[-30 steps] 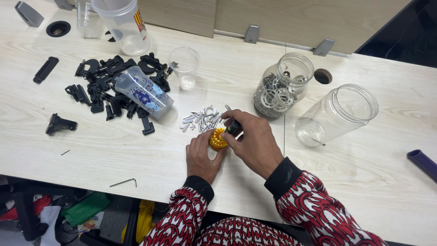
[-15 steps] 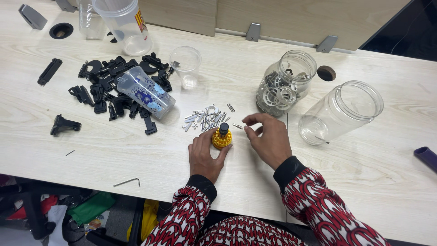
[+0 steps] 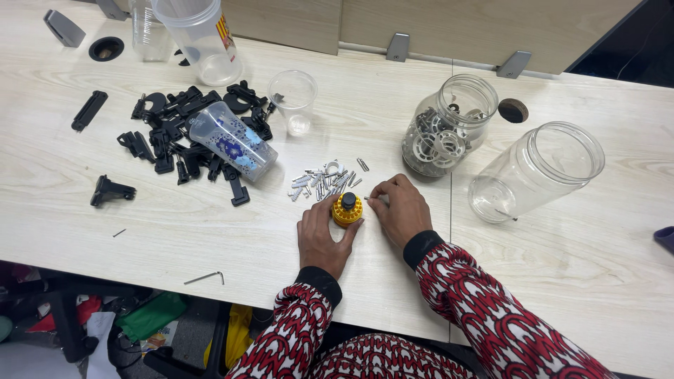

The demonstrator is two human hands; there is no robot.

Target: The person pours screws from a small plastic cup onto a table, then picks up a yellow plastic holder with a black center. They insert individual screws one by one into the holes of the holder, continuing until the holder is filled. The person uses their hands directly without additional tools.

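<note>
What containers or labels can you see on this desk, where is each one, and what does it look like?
Tall clear plastic jar: top left, upright, red and yellow label.
Printed plastic cup: lying on the black parts, blue floral pattern.
Small clear cup: upright, behind the screws, unlabelled.
Clear jar: right of centre, holds grey rings, unlabelled.
Large clear jar: far right, nearly empty, unlabelled.
No screens or signs.

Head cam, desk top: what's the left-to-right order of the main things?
Black bracket → pile of black plastic parts → tipped patterned cup → small clear cup → left hand → right hand → jar of rings → tipped empty jar.
</note>
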